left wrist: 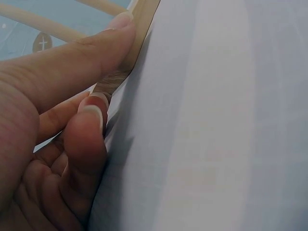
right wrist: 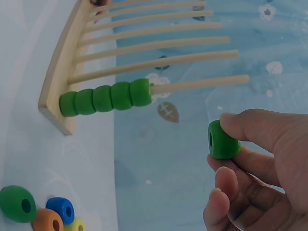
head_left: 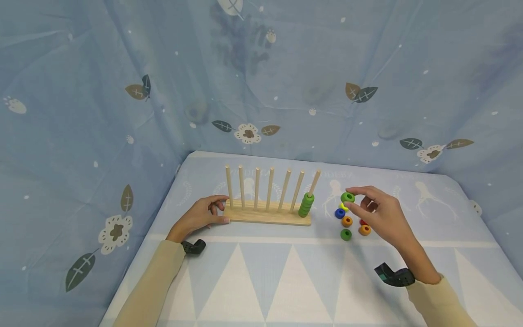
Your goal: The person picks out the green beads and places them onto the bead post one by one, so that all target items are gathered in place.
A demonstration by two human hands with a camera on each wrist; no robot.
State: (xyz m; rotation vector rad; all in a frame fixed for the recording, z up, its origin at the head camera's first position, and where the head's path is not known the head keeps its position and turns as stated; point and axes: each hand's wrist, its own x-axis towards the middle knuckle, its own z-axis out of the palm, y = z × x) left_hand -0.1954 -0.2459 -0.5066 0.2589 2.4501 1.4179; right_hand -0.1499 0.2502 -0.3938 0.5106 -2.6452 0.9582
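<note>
Advised: hole of green bead (right wrist: 226,143) should be kept clear, sides pinched lightly, wooden rack (head_left: 265,217) steadied | right hand (head_left: 382,212): bead clamped between thumb and fingertips, loose beads (right wrist: 12,201) lying below | left hand (head_left: 200,215): rack's end pinched between thumb and fingers

Head cam looks forward and down across the table (head_left: 265,279) toward its far edge, while both wrist cams (head_left: 196,247) (head_left: 401,277) sit way closer, sharing the peg rack (head_left: 267,217) from opposite ends.
</note>
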